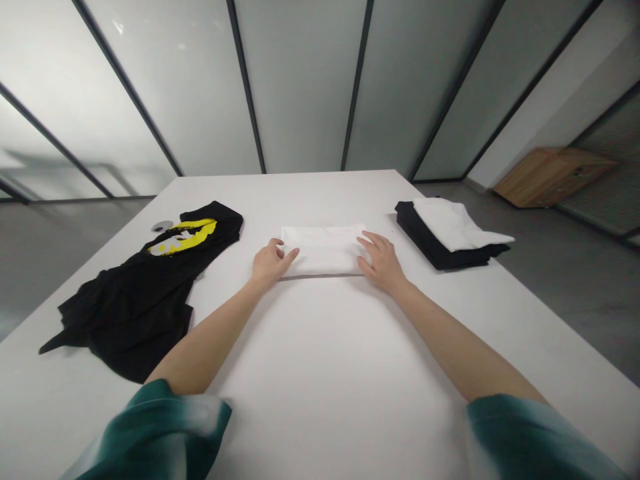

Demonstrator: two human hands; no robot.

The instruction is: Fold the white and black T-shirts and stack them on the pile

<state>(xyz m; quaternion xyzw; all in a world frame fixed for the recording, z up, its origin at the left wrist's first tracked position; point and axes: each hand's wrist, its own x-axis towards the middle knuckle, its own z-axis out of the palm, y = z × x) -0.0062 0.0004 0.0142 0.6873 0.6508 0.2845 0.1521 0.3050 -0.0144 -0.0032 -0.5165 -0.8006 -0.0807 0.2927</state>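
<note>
White tabletop: open left hand and right hand touch folded white cloth; black shirt's print looks unreadable.

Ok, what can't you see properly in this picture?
Head view:
- The black clothes in the right pile: the white garment on top covers most of them.
- The yellow print on the black garment: folds may hide part of it.
- The green left sleeve: the bottom edge cuts it off.
- The small grey round thing: too small to identify.
</note>
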